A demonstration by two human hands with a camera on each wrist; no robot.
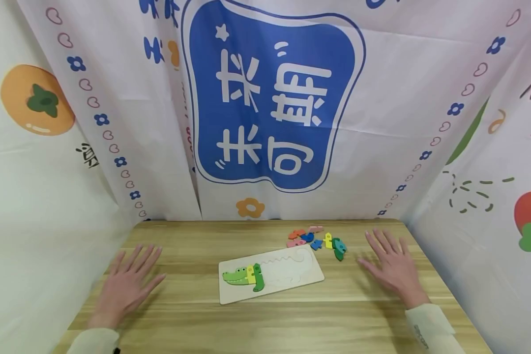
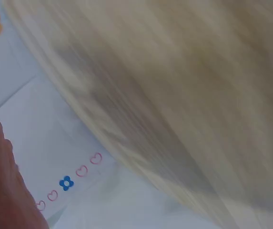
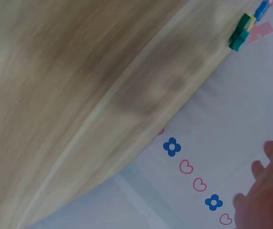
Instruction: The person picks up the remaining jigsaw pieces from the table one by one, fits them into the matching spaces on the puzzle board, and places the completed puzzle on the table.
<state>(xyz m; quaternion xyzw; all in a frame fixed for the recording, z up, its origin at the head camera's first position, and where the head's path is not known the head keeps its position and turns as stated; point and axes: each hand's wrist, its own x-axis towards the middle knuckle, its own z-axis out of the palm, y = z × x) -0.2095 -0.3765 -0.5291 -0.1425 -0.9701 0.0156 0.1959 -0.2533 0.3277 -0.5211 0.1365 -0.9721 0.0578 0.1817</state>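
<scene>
A pale puzzle board [image 1: 287,273] lies slightly tilted near the middle of the table. At its left end sit a green crocodile head piece [image 1: 234,277], a yellow piece [image 1: 250,274] and a green leg piece [image 1: 258,278]. To the left of the board, my left hand [image 1: 127,284] has its fingers spread and holds nothing. My right hand [image 1: 394,268], also spread and holding nothing, is to the right, nearest the loose pieces. In the wrist views only the edge of the left hand [image 2: 3,176] and of the right hand [image 3: 269,186] shows.
Beyond the board's right end lie several loose pieces, among them an orange one [image 1: 297,234], a yellow one [image 1: 328,240], a blue one [image 1: 316,244] and a teal one [image 1: 339,247]. A printed white curtain [image 1: 274,204] stands behind the wooden table [image 1: 177,295].
</scene>
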